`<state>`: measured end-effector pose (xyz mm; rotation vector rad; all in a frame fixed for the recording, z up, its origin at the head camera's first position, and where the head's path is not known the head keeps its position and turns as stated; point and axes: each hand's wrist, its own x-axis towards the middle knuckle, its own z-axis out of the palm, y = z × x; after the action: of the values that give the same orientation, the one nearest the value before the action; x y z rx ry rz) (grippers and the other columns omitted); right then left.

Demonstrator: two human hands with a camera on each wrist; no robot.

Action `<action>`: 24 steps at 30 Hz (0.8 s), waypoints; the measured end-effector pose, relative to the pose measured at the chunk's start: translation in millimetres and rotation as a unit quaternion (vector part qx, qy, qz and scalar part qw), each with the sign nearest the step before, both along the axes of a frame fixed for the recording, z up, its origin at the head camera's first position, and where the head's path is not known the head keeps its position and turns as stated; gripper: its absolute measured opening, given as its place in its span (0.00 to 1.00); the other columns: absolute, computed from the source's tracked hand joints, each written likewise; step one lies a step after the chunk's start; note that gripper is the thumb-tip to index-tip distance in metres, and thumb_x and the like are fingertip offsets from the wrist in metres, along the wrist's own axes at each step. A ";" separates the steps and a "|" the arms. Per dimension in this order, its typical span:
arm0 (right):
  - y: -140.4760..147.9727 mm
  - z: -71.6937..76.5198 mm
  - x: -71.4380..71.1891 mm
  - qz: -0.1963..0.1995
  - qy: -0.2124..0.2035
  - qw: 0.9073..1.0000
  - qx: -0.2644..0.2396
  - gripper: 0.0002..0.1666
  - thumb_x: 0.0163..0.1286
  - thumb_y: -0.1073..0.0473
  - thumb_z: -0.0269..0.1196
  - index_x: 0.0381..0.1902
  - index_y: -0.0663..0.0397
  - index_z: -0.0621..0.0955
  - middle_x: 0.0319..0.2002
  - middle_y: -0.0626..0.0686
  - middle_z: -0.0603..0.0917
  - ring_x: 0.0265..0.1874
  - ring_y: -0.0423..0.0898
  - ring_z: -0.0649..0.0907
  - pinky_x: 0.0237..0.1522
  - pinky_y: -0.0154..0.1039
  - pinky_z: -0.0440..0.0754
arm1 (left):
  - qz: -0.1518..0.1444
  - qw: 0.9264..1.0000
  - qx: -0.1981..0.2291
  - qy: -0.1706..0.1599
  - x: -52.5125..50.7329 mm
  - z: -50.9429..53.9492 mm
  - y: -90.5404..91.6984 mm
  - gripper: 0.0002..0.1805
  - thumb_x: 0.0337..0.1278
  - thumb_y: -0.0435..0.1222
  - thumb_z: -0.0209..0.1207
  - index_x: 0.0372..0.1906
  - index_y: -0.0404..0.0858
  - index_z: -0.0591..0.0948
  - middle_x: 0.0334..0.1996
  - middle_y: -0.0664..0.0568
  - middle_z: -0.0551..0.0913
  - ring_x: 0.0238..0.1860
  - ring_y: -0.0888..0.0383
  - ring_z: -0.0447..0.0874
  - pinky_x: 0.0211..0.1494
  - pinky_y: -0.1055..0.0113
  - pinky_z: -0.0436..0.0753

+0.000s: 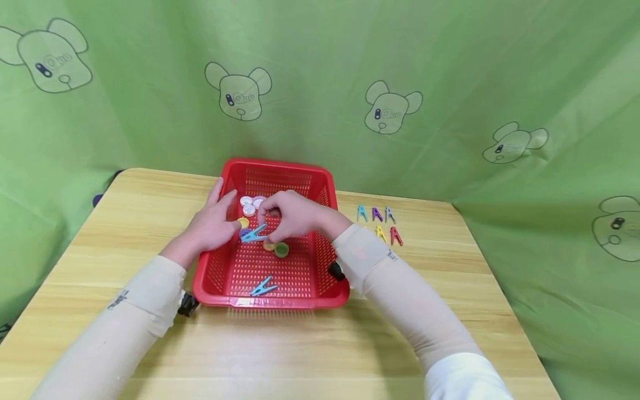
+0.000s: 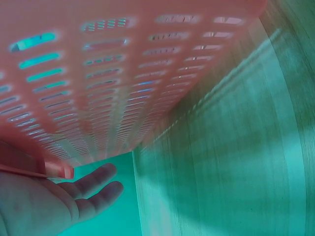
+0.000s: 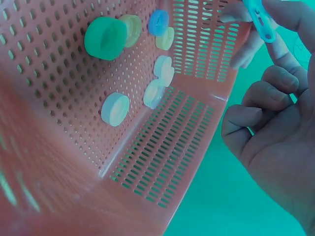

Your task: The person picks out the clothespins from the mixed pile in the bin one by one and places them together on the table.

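Note:
A light-blue clothespin (image 1: 254,234) is pinched between the thumb and fingers of my right hand (image 1: 295,214), above the inside of a red plastic basket (image 1: 270,303). The clothespin (image 3: 262,20) also appears at the top of the right wrist view, with the other right fingers loosely curled. My left hand (image 1: 212,223) rests over the basket's left rim, its fingers mostly straight; two fingers (image 2: 96,189) extend outside the wall in the left wrist view. Below the hands lie white caps (image 1: 248,210), a green cap (image 1: 281,250), and yellow and blue ones. Another light-blue clothespin (image 1: 263,286) lies near the basket's front.
Several clothespins lie on the wooden table (image 1: 425,289) right of the basket: blue (image 1: 362,213), purple (image 1: 377,214), grey (image 1: 390,215), yellow (image 1: 380,233) and red (image 1: 396,236). A green curtain (image 1: 320,66) hangs behind the table and along its right side.

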<state>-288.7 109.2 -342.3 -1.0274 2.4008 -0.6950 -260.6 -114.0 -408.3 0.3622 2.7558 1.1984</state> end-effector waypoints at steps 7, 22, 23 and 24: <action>12.4 7.7 0.8 -0.028 0.008 0.999 -0.032 0.13 0.56 0.57 0.76 0.37 0.50 0.83 0.27 0.52 0.79 0.31 0.46 0.74 0.31 0.35 0.74 | 0.004 1.000 0.012 -0.016 2.2 0.1 1.1 0.43 0.63 0.32 0.58 0.79 0.35 0.52 0.79 0.52 0.26 0.70 0.32 0.58 0.48 0.42 0.83; 47.0 9.9 5.0 -0.088 0.058 0.988 -0.110 0.16 0.51 0.57 0.79 0.33 0.47 0.82 0.19 0.51 0.69 0.21 0.44 0.65 0.25 0.37 0.64 | 0.002 1.000 -0.002 -0.006 1.5 0.8 0.6 0.43 0.63 0.33 0.57 0.79 0.32 0.51 0.79 0.50 0.24 0.71 0.30 0.56 0.53 0.39 0.79; 49.8 8.6 5.4 -0.092 0.061 0.987 -0.115 0.16 0.51 0.57 0.79 0.33 0.47 0.82 0.18 0.49 0.67 0.21 0.44 0.64 0.24 0.37 0.63 | 0.001 1.000 -0.001 -0.006 1.5 0.6 0.8 0.43 0.63 0.33 0.57 0.79 0.32 0.51 0.79 0.50 0.24 0.71 0.30 0.56 0.53 0.39 0.79; 52.3 7.8 6.0 -0.095 0.065 0.986 -0.120 0.16 0.50 0.57 0.79 0.33 0.47 0.82 0.18 0.49 0.67 0.20 0.44 0.64 0.24 0.37 0.63 | 0.000 1.000 0.000 -0.006 1.6 0.6 1.1 0.43 0.63 0.33 0.57 0.79 0.32 0.51 0.79 0.50 0.24 0.71 0.30 0.55 0.54 0.38 0.79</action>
<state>-282.7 161.5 -334.5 -0.9701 2.5986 -1.0347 -259.0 -112.9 -407.7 0.3529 2.7462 1.1958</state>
